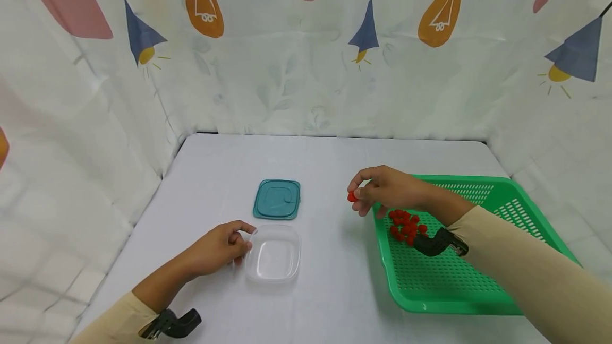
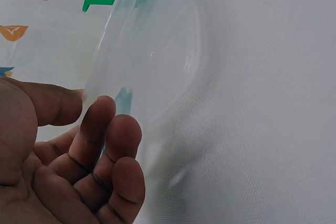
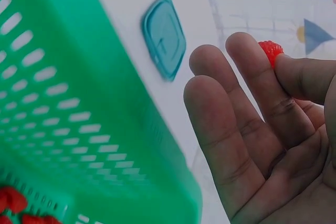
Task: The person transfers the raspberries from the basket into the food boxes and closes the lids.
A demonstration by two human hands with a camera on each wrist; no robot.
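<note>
The right hand [image 1: 392,190] held a single red berry [image 1: 352,196] pinched between thumb and forefinger, its other fingers spread loosely below; the right wrist view showed the bumpy red surface poking out past the thumb tip. That berry was above the table [image 1: 330,291], just outside the left rim of a green basket [image 1: 444,307] and well apart from the clear container [image 1: 273,261]. The left hand [image 1: 217,248] gripped the container's left edge, with the thumb at the rim and the fingers bent beside the wall. The container stood upright on the table, and its see-through floor showed no berries. Just beyond it lay a flat teal lid [image 1: 277,199] — square, with rounded corners. Inside the slotted basket, a cluster of more red berries [image 1: 406,222] sat towards the left side, partly beneath the right forearm. Both arms wore beige sleeves [image 1: 526,264], with a black device [image 1: 172,324] strapped at each wrist. Behind the white-covered table hung a pale curtain [image 1: 306,84] printed with orange bulbs, blue lamps and pink shapes — creased in places.
</note>
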